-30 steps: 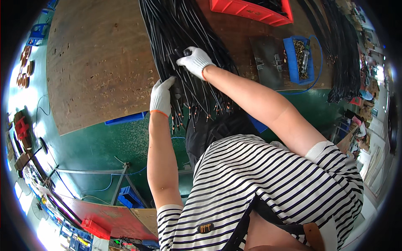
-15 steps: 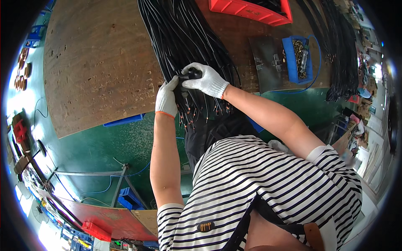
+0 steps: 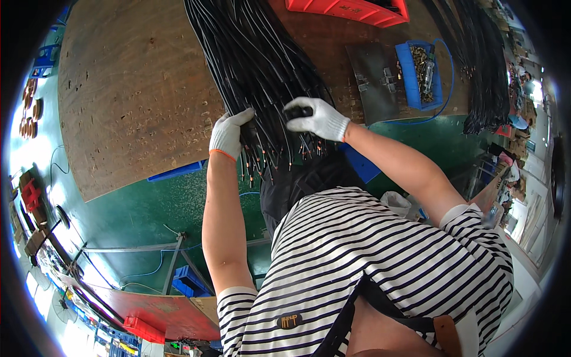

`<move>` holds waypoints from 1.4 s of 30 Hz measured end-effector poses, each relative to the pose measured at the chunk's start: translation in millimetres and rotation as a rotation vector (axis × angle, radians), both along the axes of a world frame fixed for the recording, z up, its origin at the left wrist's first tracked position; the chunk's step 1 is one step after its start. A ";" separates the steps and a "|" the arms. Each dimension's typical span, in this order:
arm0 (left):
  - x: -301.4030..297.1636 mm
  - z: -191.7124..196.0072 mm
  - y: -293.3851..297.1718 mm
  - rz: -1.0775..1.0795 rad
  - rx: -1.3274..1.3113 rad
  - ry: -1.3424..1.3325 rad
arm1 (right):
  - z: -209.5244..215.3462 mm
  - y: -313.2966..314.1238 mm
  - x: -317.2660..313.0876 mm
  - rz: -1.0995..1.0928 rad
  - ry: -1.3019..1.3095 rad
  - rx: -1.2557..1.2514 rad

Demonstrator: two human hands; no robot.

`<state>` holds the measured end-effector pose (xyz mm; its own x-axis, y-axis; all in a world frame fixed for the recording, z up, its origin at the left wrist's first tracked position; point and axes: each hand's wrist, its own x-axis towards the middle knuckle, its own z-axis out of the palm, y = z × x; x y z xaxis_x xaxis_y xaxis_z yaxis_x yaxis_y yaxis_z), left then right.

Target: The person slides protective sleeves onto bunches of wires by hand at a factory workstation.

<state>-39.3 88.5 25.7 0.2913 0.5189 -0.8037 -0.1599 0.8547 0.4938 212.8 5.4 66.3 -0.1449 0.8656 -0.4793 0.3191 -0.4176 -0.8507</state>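
A thick bundle of black cables (image 3: 256, 65) runs over the wooden table, with stripped, copper-coloured ends hanging past its near edge. My left hand (image 3: 226, 135), in a white knit glove, is at the bundle's left side. Its thumb and forefinger close over a black cable there, while the other fingers are partly hidden. To the right, my gloved right hand (image 3: 324, 121) is curled above the cables, apart from my left. Small black parts (image 3: 299, 112), perhaps caps or sleeves, sit between its thumb and fingers; their exact kind is unclear.
A blue bin (image 3: 410, 77) of brass-coloured fittings stands right of the bundle, beside a dark metal plate (image 3: 373, 74) with small hinge-like pieces. Behind is a red crate (image 3: 357, 11). More black cables (image 3: 482, 89) hang over the table's right end. A blue hose curves around the bin.
My hands have moved apart: the right went to the right with the small black parts, and the left shifted slightly left and down. The view has shifted a little.
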 end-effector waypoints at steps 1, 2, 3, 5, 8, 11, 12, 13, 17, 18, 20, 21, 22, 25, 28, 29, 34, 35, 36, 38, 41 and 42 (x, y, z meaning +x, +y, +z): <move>0.7 -3.0 -1.5 -0.001 -0.002 -0.003 | -0.2 -11.0 2.6 0.018 0.036 -0.016; 0.0 -6.2 -2.5 0.009 0.018 0.002 | -0.6 -20.8 6.1 0.026 0.067 -0.096; 0.4 -9.7 -4.6 0.018 0.037 0.008 | -1.8 -29.9 9.6 0.033 0.097 -0.177; 8.2 -6.6 -8.4 0.055 0.047 -0.025 | 0.5 -43.7 15.1 0.069 0.132 -0.204; 21.1 -2.0 -11.5 0.167 0.035 -0.041 | 7.9 -57.5 20.6 0.109 0.102 -0.172; 25.8 -0.1 -11.0 0.138 0.034 0.010 | 12.4 -66.9 24.6 0.183 0.005 -0.190; 25.9 -2.3 -12.4 0.136 0.041 -0.022 | 10.1 -71.8 26.1 0.185 0.020 -0.185; 27.7 -1.2 -12.1 0.129 0.040 -0.023 | 10.2 -74.0 26.8 0.185 0.034 -0.179; 31.9 -0.9 -12.7 0.101 0.044 0.026 | 17.1 -79.0 29.7 0.173 0.004 -0.154; 31.8 -2.2 -12.8 0.113 0.050 0.030 | 20.1 -79.1 29.5 0.184 -0.002 -0.147; 32.8 -1.5 -11.7 0.089 0.042 0.037 | 23.3 -81.9 30.9 0.184 -0.009 -0.142; 33.4 -1.4 -11.3 0.075 0.034 0.044 | 23.8 -83.3 31.6 0.177 -0.008 -0.120; 33.4 -1.6 -11.6 0.070 0.034 0.045 | 25.3 -83.7 30.8 0.172 -0.005 -0.097; 35.7 0.1 -12.0 0.084 0.066 0.006 | 30.9 -81.3 26.8 0.160 -0.006 -0.129; 41.3 2.5 -11.0 0.105 0.060 -0.047 | 31.4 -73.9 17.4 0.147 -0.010 -0.185; 40.8 0.6 -10.8 0.106 0.063 -0.047 | 28.0 -72.7 14.1 0.148 -0.010 -0.182; 41.3 -0.8 -13.2 0.091 0.084 -0.029 | 15.6 -56.3 -2.2 -0.118 0.059 -0.491; 40.8 -0.8 -13.1 0.082 0.093 -0.016 | 10.3 -55.4 -5.3 -0.162 0.032 -0.616; 40.3 -1.2 -12.5 0.082 0.102 -0.010 | 3.1 -60.2 -6.7 -0.090 0.002 -0.406; 35.7 -1.0 -12.4 0.059 0.098 0.009 | 3.8 -57.5 -14.8 -0.055 -0.014 -0.241; 27.3 -1.3 -14.6 0.053 0.098 0.013 | 7.1 -28.9 -27.7 -0.017 -0.029 -0.203; 23.5 -1.4 -16.3 0.034 0.127 0.050 | -0.5 -16.8 -34.7 -0.029 -0.040 -0.182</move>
<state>-15.8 72.3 24.3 0.2336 0.6258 -0.7442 -0.1601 0.7797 0.6053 178.2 -11.4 65.8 -0.0985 0.7678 -0.6331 0.3367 -0.5729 -0.7473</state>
